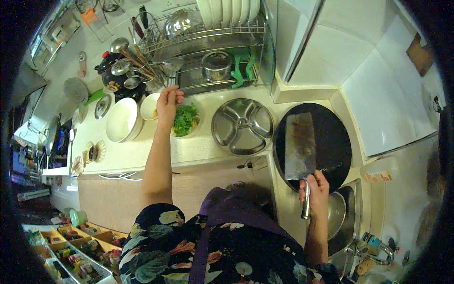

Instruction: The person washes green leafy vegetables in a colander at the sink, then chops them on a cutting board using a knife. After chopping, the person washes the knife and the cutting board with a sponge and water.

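Observation:
My right hand (315, 188) grips the metal handle of a cleaver (300, 145), whose broad blade lies flat over a round black board or pan (333, 142). My left hand (169, 101) reaches over the counter by a small white bowl (148, 105), fingers curled near the utensil holder; whether it touches or holds anything I cannot tell. Just right of it stands a clear bowl of chopped green herbs (186, 120). A divided stainless steel tray (242, 126) lies between that bowl and the black round. To the left is a large white bowl (122, 120).
Behind the counter stands a wire dish rack (212, 33) with plates and a small steel pot (216, 66). Spoons and chopsticks (138, 65) fill a holder beside a black jar. The sink (349, 209) and faucet (383, 252) are at lower right, a lit stove (60, 142) at far left.

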`<state>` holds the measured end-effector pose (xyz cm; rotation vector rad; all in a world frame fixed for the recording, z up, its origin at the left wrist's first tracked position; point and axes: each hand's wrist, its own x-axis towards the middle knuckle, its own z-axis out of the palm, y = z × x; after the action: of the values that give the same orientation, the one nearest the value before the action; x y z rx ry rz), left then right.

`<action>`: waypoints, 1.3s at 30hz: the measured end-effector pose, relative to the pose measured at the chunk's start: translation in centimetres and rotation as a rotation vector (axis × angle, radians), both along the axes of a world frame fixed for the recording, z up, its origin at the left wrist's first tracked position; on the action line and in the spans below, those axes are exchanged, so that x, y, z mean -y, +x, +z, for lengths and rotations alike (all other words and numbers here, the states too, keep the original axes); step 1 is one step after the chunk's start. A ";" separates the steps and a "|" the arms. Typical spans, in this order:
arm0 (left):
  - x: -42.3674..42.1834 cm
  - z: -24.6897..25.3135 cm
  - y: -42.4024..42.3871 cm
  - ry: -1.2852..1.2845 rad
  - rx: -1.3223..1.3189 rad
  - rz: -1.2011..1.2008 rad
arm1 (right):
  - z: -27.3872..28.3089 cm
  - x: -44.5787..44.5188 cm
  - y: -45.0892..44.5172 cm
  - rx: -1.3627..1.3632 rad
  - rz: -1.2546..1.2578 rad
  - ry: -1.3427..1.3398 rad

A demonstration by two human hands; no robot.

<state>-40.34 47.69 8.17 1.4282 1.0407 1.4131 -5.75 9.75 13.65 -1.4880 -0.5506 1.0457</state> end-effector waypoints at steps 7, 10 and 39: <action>1.4 2.0 0.4 0.066 -0.090 0.103 | 0.3 2.9 1.5 -0.038 -0.142 0.035; 1.1 -3.7 -0.3 0.401 -0.845 0.232 | 0.5 3.6 1.9 0.026 -0.170 0.009; 44.4 -22.2 47.9 -0.585 -0.570 -1.550 | -10.4 31.1 4.7 -0.187 -0.783 -0.431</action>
<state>7.57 3.31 -14.03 1.5165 0.2892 -0.3937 -1.08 -21.36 3.23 -1.7330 0.4084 0.6739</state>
